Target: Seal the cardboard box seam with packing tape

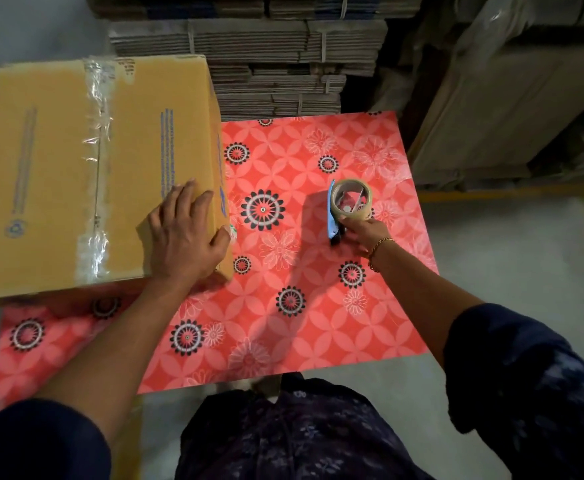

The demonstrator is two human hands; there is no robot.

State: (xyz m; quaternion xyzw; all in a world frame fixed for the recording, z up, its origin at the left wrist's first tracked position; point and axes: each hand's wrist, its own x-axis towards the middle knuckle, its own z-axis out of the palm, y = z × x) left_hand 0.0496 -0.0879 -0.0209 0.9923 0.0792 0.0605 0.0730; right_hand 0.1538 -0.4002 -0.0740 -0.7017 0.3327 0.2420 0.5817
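A closed yellow cardboard box (pixel 51 161) with blue print sits at the left of the red flowered table (pixel 318 323). Clear packing tape (pixel 98 109) runs over its middle seam, wrinkled at both ends. My left hand (pixel 188 233) lies flat on the box's near right corner, fingers spread, thumb over the right edge. My right hand (pixel 365 233) holds the blue tape dispenser (pixel 335 216) by its handle, standing on the table to the right of the box. A roll of clear tape (pixel 351 199) sits in the dispenser.
Bundled stacks of flattened cardboard (pixel 276 60) stand behind the table. More cardboard sheets wrapped in plastic (pixel 512 98) lean at the right. Grey floor (pixel 508 258) lies to the right of the table. The box overhangs the table's left side.
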